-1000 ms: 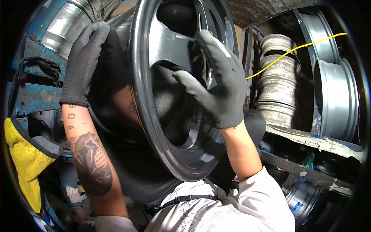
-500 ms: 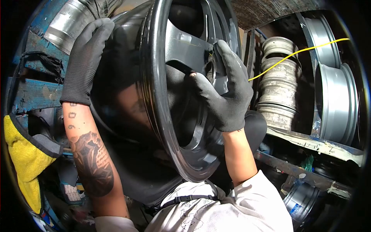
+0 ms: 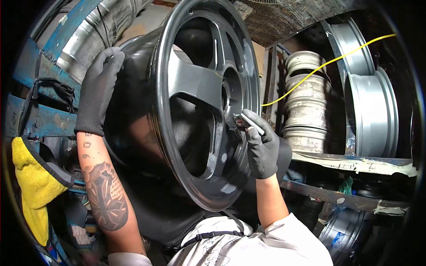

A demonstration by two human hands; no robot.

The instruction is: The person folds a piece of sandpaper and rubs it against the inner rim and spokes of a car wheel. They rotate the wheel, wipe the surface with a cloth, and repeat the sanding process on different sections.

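Item: black wheel rim [image 3: 195,84], five-spoked and glossy. It is held raised and tilted in front of the blue frame [image 3: 35,119], with its face turned to the right and its lower edge above the person's white shirt.

Left hand [image 3: 98,91]: gloved and laid flat against the outer barrel at upper left. The fingers are together and bent over the back edge, not closed round anything.

Right hand [image 3: 262,146]: gloved and placed at the lower right spoke. A small pale stick [image 3: 252,123] is pinched between thumb and fingers against the rim face.

Surroundings: a stack of silver rims [image 3: 306,102] and upright silver rims [image 3: 370,111] are kept on a shelf [image 3: 355,163]. A yellow cable [image 3: 328,62] is strung across them. A yellow cloth [image 3: 35,186] is hung at left.
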